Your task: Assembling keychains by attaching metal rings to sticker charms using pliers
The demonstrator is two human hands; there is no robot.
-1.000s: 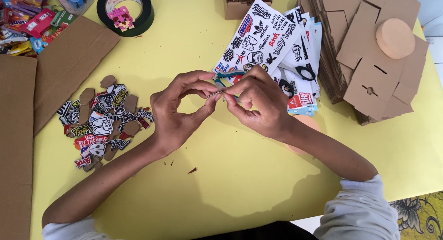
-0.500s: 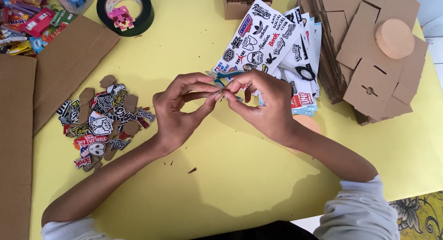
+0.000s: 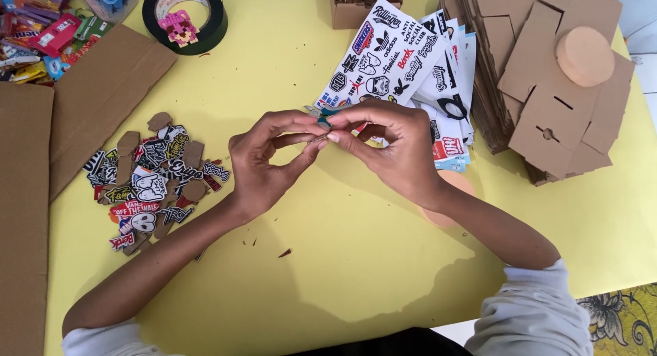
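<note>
While both hands pinch the small piece [image 3: 320, 123] mid-table, left hand [image 3: 263, 161] should steady it as right hand [image 3: 393, 147] fingertips peel slowly, clear of the sticker sheets [image 3: 397, 62].

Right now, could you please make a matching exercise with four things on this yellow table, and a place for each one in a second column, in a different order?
Things:
1. black tape roll
2. round cardboard disc
3. pile of cut-out stickers
4. small sticker piece

Places:
A. on top of the stack of flat cardboard boxes, at the far right
B. pinched between the left hand and the right hand
C. at the far edge, with a pink figure inside it
D. beside the left forearm

Pairs: 1-C, 2-A, 3-D, 4-B
</note>
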